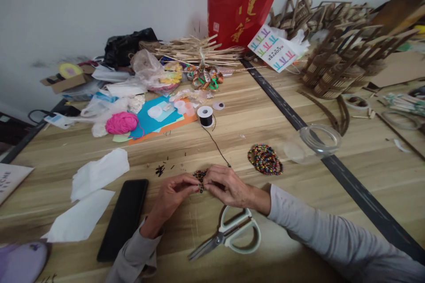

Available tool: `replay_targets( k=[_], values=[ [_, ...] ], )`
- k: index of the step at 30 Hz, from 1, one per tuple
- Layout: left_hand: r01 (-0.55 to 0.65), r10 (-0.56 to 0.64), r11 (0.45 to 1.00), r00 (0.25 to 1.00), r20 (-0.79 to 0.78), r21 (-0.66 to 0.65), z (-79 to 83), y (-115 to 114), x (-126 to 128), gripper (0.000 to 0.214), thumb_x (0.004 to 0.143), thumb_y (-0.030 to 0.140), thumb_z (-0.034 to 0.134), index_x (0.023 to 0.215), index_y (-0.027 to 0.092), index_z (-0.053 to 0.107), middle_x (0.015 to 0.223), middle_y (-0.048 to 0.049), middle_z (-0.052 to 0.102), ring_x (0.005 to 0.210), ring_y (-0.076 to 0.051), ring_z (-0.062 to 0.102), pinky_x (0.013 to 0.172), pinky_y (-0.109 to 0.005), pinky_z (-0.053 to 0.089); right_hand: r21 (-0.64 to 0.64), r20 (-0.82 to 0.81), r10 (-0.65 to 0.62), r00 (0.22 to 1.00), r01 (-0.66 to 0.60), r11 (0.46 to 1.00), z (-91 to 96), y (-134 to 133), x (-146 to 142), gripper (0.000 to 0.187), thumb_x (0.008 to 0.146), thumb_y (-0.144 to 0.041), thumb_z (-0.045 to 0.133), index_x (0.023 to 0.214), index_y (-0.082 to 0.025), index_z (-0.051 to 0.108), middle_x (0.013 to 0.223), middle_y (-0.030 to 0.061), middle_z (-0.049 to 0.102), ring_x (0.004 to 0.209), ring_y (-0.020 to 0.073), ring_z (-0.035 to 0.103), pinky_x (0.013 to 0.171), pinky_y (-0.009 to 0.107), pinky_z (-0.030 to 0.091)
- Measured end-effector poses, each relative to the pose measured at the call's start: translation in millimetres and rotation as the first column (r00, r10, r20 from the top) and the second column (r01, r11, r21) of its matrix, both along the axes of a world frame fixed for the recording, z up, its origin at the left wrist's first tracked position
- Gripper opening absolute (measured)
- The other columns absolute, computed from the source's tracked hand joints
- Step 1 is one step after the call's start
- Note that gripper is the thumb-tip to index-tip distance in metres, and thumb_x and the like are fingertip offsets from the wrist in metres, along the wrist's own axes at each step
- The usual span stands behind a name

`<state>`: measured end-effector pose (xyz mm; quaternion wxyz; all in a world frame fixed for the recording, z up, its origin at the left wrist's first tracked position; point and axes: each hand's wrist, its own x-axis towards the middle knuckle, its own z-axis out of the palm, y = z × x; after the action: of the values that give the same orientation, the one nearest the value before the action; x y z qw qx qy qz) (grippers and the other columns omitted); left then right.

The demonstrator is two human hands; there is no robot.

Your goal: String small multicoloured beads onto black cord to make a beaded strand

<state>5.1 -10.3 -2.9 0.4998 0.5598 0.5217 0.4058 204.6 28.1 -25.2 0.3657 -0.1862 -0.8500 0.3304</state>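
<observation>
Pinching narrowly, your left hand (168, 195) and right hand (229, 185) hold small beads (199, 175) between them over the worktop (186, 143), apparently for threading, and the next move probably needs steady precision.

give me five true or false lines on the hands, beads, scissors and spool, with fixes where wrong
1. The left hand and right hand are both at the beads. True.
2. The scissors lie on the table. True.
3. The right hand grips the scissors. False: it is at the beads.
4. The pink yarn lies left of the spool. True.
5. The spool's cord is white. False: it is black.
</observation>
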Motion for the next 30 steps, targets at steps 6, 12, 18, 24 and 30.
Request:
replay_targets(
  k=[6,12,18,24,30],
  values=[
    [-0.004,0.004,1.000,1.000,-0.011,0.002,0.2,-0.1,-0.9,0.004,0.068,0.017,0.074,0.071,0.018,0.076,0.074,-0.0040,0.075,0.073,-0.019,0.067,0.069,-0.026,0.054,0.005,0.010,-0.003,1.000,0.003,1.000,-2.3,-0.1,0.5,0.012,0.092,-0.015,0.046,0.083,-0.017,0.054,0.079,0.0053,0.059,0.079,0.0168,0.054,0.074,0.028,0.043],
    [0.003,-0.003,1.000,1.000,0.002,-0.011,0.8,0.0,0.4,0.005,0.067,0.015,0.074,0.071,0.019,0.076,0.074,-0.0036,0.075,0.072,-0.018,0.067,0.068,-0.025,0.053,0.017,0.025,-0.004,1.000,0.004,1.000,0.4,0.3,0.0,0.014,0.093,-0.016,0.045,0.083,-0.016,0.054,0.078,0.0057,0.059,0.078,0.0170,0.054,0.072,0.028,0.044],
    [0.012,-0.012,1.000,1.000,0.010,-0.019,-2.8,-0.6,0.5,0.006,0.068,0.014,0.074,0.071,0.018,0.076,0.074,-0.0036,0.074,0.072,-0.018,0.067,0.068,-0.025,0.053,0.003,0.006,-0.009,1.000,0.009,1.000,1.1,0.2,-0.9,0.013,0.092,-0.014,0.047,0.081,-0.016,0.055,0.076,0.0054,0.060,0.076,0.0170,0.054,0.071,0.028,0.044],
    [0.045,-0.046,0.998,0.998,0.034,0.054,-2.9,0.4,0.8,0.010,0.070,0.011,0.072,0.073,0.019,0.077,0.074,-0.0031,0.072,0.072,-0.016,0.066,0.067,-0.024,0.052,0.000,-0.008,-0.002,1.000,0.002,1.000,-0.7,0.0,-1.2,0.013,0.091,-0.013,0.048,0.083,-0.016,0.057,0.077,0.0054,0.061,0.077,0.0170,0.055,0.072,0.028,0.045],
    [0.087,-0.088,0.990,0.996,0.006,0.112,0.8,1.0,0.8,0.010,0.072,0.010,0.071,0.074,0.019,0.077,0.075,-0.0035,0.070,0.074,-0.016,0.064,0.069,-0.024,0.050,-0.004,-0.030,-0.012,0.999,0.012,1.000,-5.2,0.6,-1.9,0.011,0.091,-0.014,0.051,0.084,-0.016,0.059,0.078,0.0057,0.062,0.077,0.0168,0.056,0.072,0.028,0.045]
  ],
)
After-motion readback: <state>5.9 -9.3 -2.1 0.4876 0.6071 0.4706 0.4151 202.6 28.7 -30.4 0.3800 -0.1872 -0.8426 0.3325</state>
